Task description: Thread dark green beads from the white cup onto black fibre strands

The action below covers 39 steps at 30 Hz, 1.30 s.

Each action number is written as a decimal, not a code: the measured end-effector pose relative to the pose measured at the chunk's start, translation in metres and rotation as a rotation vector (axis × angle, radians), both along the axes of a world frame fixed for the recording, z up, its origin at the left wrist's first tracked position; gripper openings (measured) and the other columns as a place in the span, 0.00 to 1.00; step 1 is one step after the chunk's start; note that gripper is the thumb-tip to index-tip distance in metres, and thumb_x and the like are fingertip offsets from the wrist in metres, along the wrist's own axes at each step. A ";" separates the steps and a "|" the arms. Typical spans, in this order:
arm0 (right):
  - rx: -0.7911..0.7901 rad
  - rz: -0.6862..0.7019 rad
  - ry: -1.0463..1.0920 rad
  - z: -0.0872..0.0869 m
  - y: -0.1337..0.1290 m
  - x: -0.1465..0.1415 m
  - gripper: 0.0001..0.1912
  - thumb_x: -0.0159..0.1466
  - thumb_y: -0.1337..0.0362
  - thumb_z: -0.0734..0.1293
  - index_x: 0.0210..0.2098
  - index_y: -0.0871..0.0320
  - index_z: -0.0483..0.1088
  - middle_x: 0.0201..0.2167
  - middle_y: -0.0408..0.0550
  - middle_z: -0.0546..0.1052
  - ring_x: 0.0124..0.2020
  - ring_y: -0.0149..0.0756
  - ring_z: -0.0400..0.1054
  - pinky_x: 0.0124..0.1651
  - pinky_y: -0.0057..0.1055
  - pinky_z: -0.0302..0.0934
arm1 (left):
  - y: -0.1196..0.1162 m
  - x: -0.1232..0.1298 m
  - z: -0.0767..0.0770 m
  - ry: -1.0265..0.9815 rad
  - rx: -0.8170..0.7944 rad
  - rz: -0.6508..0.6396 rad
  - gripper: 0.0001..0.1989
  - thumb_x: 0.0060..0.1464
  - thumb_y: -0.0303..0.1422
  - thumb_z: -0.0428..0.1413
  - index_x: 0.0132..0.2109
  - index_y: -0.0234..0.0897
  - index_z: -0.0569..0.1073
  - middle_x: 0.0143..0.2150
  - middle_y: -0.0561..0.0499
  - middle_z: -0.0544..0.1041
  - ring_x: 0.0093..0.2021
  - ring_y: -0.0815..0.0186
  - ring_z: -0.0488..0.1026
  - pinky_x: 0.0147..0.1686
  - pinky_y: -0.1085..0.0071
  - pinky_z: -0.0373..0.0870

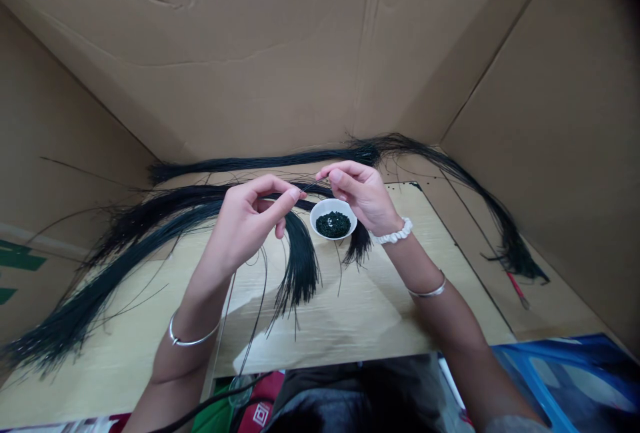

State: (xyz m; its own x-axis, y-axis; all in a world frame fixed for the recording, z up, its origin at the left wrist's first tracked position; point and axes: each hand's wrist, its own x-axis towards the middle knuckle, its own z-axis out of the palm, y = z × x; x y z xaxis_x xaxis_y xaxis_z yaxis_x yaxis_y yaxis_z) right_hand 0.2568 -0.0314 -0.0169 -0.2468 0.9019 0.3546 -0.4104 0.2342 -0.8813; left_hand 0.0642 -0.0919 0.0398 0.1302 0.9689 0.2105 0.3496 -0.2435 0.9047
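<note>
My left hand pinches a thin dark strand between thumb and forefinger. Opposite it, my right hand has its thumb and fingertips closed at the strand's other side. A small white bowl stands below and between the hands, holding tiny dark green bead-like pieces. Beneath my left hand runs a bundle of long dark green strands, its middle hidden by the hand. A blacker bundle lies behind it, with cut ends showing by the bowl.
Cardboard walls enclose the back and sides of the pale wooden board. Another strand bundle lies along the back wall, and one curves down the right side. A red-handled tool lies near that bundle's end.
</note>
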 end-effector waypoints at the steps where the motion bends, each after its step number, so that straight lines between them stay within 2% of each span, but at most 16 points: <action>1: 0.002 -0.015 -0.019 0.001 -0.001 0.000 0.09 0.61 0.55 0.75 0.34 0.52 0.82 0.37 0.43 0.82 0.22 0.22 0.54 0.23 0.25 0.49 | 0.000 0.000 0.000 -0.001 0.001 0.001 0.09 0.59 0.36 0.62 0.36 0.34 0.78 0.41 0.45 0.82 0.19 0.77 0.66 0.20 0.77 0.65; 5: 0.037 -0.041 -0.042 0.002 -0.003 0.000 0.08 0.62 0.55 0.74 0.34 0.52 0.82 0.36 0.42 0.82 0.24 0.23 0.60 0.26 0.25 0.55 | 0.000 -0.001 -0.002 -0.008 0.006 -0.002 0.09 0.59 0.36 0.62 0.36 0.34 0.78 0.41 0.45 0.82 0.18 0.76 0.66 0.19 0.77 0.65; 9: 0.077 -0.038 -0.034 0.003 -0.005 0.000 0.05 0.63 0.57 0.74 0.34 0.50 0.82 0.37 0.42 0.83 0.31 0.26 0.69 0.34 0.25 0.64 | 0.000 0.000 -0.003 0.007 0.003 0.005 0.09 0.59 0.37 0.62 0.36 0.34 0.78 0.42 0.44 0.83 0.18 0.77 0.66 0.20 0.77 0.65; 13: 0.070 -0.062 -0.074 0.004 -0.006 0.000 0.07 0.62 0.56 0.74 0.34 0.51 0.82 0.37 0.43 0.83 0.35 0.30 0.73 0.37 0.28 0.68 | 0.000 -0.001 -0.002 0.021 0.001 0.011 0.10 0.59 0.37 0.62 0.36 0.33 0.78 0.42 0.44 0.83 0.18 0.77 0.66 0.20 0.77 0.64; 23: 0.110 -0.081 -0.073 0.005 -0.007 0.000 0.06 0.62 0.57 0.74 0.34 0.51 0.81 0.37 0.43 0.83 0.38 0.30 0.74 0.41 0.30 0.70 | -0.001 -0.002 -0.002 0.028 0.006 0.013 0.10 0.59 0.37 0.62 0.36 0.33 0.79 0.41 0.44 0.83 0.18 0.77 0.66 0.20 0.77 0.64; 29: 0.110 -0.107 -0.107 0.005 -0.008 -0.001 0.07 0.62 0.56 0.74 0.34 0.52 0.81 0.37 0.44 0.83 0.36 0.31 0.74 0.38 0.29 0.70 | -0.001 -0.001 -0.001 0.050 0.010 0.020 0.10 0.59 0.37 0.61 0.37 0.33 0.79 0.36 0.46 0.83 0.18 0.76 0.66 0.19 0.78 0.63; 39: 0.127 -0.124 -0.139 0.007 -0.010 0.001 0.07 0.62 0.56 0.74 0.35 0.53 0.81 0.37 0.43 0.83 0.36 0.30 0.74 0.39 0.29 0.69 | -0.001 -0.001 -0.002 0.046 0.020 0.010 0.09 0.59 0.37 0.61 0.36 0.34 0.80 0.37 0.47 0.83 0.18 0.77 0.65 0.19 0.78 0.63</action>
State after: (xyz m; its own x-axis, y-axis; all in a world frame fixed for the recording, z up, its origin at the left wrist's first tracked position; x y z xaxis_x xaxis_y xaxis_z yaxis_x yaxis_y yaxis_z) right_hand 0.2582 -0.0409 -0.0103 -0.1910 0.8789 0.4372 -0.2482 0.3877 -0.8878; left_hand 0.0628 -0.0925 0.0380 0.1304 0.9659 0.2235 0.3930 -0.2573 0.8828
